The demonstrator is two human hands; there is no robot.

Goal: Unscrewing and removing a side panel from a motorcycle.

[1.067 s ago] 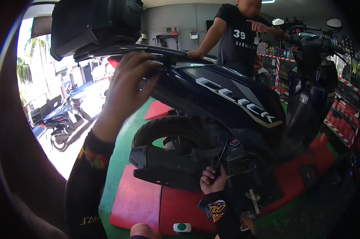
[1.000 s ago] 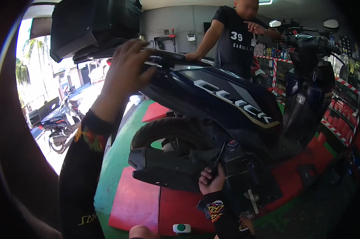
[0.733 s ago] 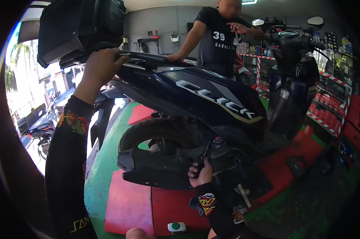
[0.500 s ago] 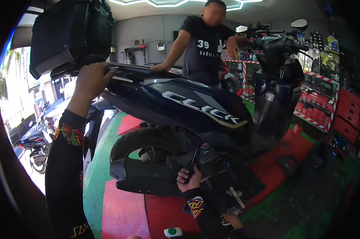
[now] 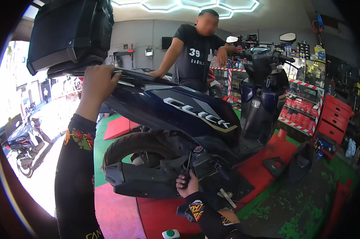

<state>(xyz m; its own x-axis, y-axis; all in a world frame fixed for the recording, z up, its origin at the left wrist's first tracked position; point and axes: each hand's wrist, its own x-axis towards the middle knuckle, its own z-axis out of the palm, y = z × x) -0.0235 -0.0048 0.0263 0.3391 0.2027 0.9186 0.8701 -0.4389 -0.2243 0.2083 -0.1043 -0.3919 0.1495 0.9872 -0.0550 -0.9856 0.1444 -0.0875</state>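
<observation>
l hand (image 5: 98,84): our grip's on grab rail (image 5: 135,74)
r hand (image 5: 190,185): we hold screwdriver (image 5: 184,174), shaft up, tip nr side panel (image 5: 170,116)
top box (image 5: 70,30): blk, above rail

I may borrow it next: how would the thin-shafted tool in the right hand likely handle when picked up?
The thin-shafted tool is probably stiff, as its shaft looks straight. It seems fairly light, being slim and held one-handed. Whether it would roll is hard to judge: the right hand hides much of its grip.

Motorcycle workshop: scooter (image 5: 180,105) above red platform (image 5: 160,217), drawer cabinet (image 5: 334,121), stocked shelves (image 5: 307,85).
</observation>
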